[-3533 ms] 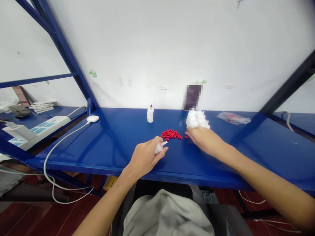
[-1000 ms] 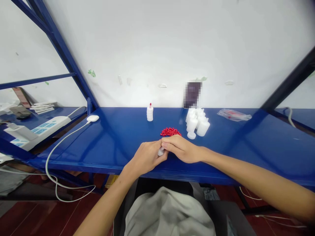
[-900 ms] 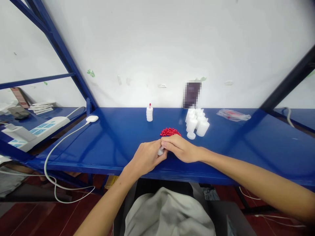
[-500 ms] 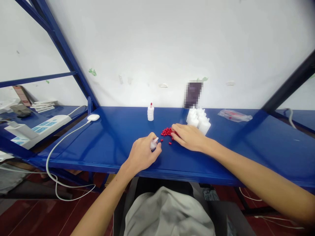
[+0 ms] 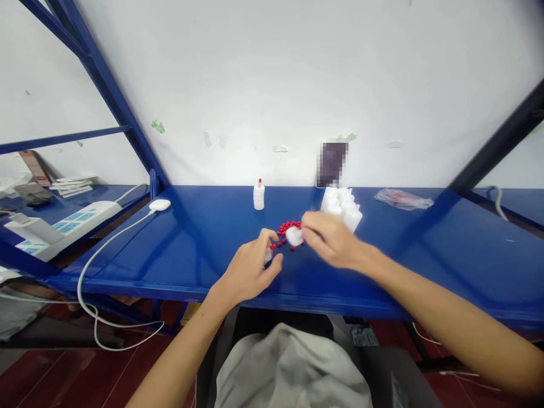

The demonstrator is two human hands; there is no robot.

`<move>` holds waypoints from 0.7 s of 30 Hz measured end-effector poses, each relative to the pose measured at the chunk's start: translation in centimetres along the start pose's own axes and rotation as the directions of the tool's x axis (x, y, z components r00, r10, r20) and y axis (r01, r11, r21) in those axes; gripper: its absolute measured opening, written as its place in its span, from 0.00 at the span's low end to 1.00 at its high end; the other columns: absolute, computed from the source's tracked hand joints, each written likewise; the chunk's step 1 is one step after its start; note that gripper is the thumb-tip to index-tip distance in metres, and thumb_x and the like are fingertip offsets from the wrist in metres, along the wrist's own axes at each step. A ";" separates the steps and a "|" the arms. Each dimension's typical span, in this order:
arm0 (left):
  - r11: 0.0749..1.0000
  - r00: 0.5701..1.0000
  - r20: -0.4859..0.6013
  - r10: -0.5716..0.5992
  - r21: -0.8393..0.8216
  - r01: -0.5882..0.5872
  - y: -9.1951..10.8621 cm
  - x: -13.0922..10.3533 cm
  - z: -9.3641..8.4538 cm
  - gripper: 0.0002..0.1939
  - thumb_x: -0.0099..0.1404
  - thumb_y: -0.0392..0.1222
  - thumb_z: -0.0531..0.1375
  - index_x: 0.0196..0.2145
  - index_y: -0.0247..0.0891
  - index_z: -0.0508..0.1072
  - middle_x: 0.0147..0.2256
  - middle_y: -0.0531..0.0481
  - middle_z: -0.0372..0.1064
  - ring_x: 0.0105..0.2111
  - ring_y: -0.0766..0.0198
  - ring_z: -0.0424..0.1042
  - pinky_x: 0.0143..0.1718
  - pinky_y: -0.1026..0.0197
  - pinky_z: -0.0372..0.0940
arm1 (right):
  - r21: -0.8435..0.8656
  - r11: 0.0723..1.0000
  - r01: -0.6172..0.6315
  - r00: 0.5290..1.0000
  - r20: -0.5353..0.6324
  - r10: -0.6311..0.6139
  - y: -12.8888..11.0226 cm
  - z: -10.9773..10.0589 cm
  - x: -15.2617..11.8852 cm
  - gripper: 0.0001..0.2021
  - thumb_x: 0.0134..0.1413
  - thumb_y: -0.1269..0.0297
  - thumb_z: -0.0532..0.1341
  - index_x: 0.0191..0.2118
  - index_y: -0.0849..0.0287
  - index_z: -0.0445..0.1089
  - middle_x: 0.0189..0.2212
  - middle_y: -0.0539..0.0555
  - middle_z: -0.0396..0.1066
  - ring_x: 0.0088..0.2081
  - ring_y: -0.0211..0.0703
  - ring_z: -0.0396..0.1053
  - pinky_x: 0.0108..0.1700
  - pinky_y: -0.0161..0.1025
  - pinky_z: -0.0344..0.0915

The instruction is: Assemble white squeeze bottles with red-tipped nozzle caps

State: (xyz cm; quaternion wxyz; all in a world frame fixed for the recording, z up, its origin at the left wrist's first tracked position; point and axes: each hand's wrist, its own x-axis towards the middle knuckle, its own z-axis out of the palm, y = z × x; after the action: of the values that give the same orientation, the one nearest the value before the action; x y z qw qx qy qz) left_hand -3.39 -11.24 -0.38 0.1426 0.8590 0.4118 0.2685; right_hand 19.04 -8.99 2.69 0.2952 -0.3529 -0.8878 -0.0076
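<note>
My left hand [image 5: 253, 263] curls its fingers and thumb around a small whitish nozzle top [image 5: 268, 256] with a red tip; the fingers partly hide it. Close by on the right, my right hand [image 5: 329, 238], a little blurred, pinches a small white squeeze bottle [image 5: 294, 236] that is tilted over the table. Behind that bottle lies a pile of little red caps [image 5: 287, 227], with a few loose ones nearer me. A white bottle with a red-capped nozzle [image 5: 259, 196] stands upright farther back.
A cluster of white bottles [image 5: 351, 211] stands beyond my right hand on the blue table [image 5: 204, 226]. Farther right lies a clear plastic bag [image 5: 403, 199] with red pieces. At left are a white charger puck [image 5: 160, 205] with its cable and a power strip [image 5: 80, 220].
My right hand has lifted from the red caps, and a white bottle now shows at its fingertips. A red tip now shows on the nozzle top in my left hand, whose fingers have spread slightly.
</note>
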 end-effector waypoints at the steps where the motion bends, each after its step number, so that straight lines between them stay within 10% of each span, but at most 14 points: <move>1: 1.000 1.000 -0.009 0.005 -0.004 -0.005 -0.1 0.0 0.0 0.05 0.71 0.41 0.49 0.41 0.40 0.62 0.31 0.53 0.67 0.28 0.63 0.65 0.32 0.60 0.58 | -0.079 0.994 -0.077 0.997 -0.007 0.077 0.4 -1.2 0.0 0.15 0.63 0.63 0.46 0.26 0.57 0.60 0.24 0.54 0.65 0.26 0.41 0.58 0.31 0.39 0.53; 7: 0.998 0.997 -0.066 0.036 -0.047 -0.039 -0.7 0.1 0.2 0.14 0.74 0.39 0.44 0.41 0.38 0.69 0.37 0.48 0.69 0.36 0.62 0.68 0.41 0.60 0.62 | -0.415 0.786 -0.459 0.840 0.085 0.536 2.3 -5.8 -0.3 0.16 0.58 0.63 0.51 0.20 0.58 0.61 0.20 0.55 0.65 0.22 0.42 0.60 0.27 0.39 0.46; 21: 0.998 0.996 -0.090 -0.012 0.068 0.018 -0.2 -0.1 0.1 0.16 0.76 0.46 0.46 0.40 0.41 0.71 0.33 0.53 0.72 0.32 0.66 0.69 0.34 0.64 0.58 | -0.484 0.759 -0.436 0.756 0.260 0.600 3.2 -3.9 -1.0 0.17 0.60 0.62 0.51 0.22 0.61 0.66 0.24 0.60 0.69 0.22 0.40 0.62 0.27 0.38 0.48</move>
State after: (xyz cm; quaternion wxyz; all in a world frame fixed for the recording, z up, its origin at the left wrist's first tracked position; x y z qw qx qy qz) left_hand -3.48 -11.18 -0.62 0.0967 0.8474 0.4333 0.2914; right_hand 23.63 -8.03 4.73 0.0199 -0.6351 -0.7716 -0.0298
